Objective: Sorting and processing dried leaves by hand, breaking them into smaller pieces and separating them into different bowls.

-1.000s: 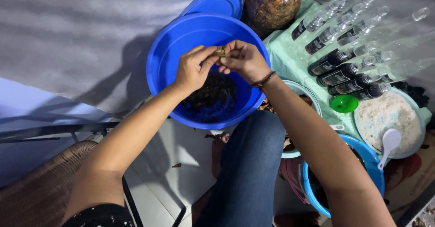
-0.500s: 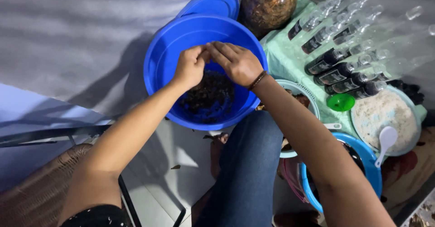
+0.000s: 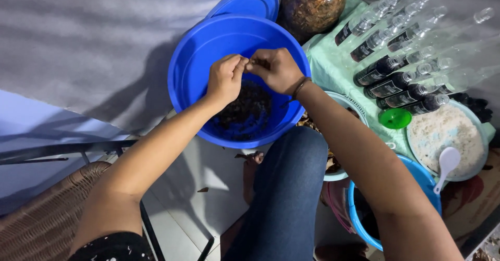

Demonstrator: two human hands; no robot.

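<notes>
The person sits with both hands raised over a big blue basin (image 3: pixel 190 79), which I take as the landmark. The left hand (image 3: pixel 225 78) and the right hand (image 3: pixel 276 69) meet above the middle of the basin, fingertips almost touching. Between them they pinch a small dark scrap (image 3: pixel 252 61), thumb and forefinger of each hand closed on it; it is too small to tell what it is. The other fingers of both hands are curled in.

Down in the bottom of the basin, directly under the hands, lies a heap of dark crumbly material (image 3: pixel 245 110). A bracelet (image 3: pixel 300 87) circles the right wrist just over the basin's right rim.

Behind the basin, touching its far rim, stands a blue lid (image 3: pixel 250 2). Just right of that sits a clear jar of brown dried bits (image 3: pixel 312 3). Further right of the basin, on a pale green cloth (image 3: pixel 328 68), lie rows of small dark bottles (image 3: pixel 396 79). Beyond them is a small green funnel (image 3: pixel 394 118), then a bowl of white powder (image 3: pixel 442 136) with a white spoon (image 3: pixel 447 162) resting in it. Below the basin, a knee in blue jeans (image 3: pixel 286 188) comes up against its near rim.
</notes>
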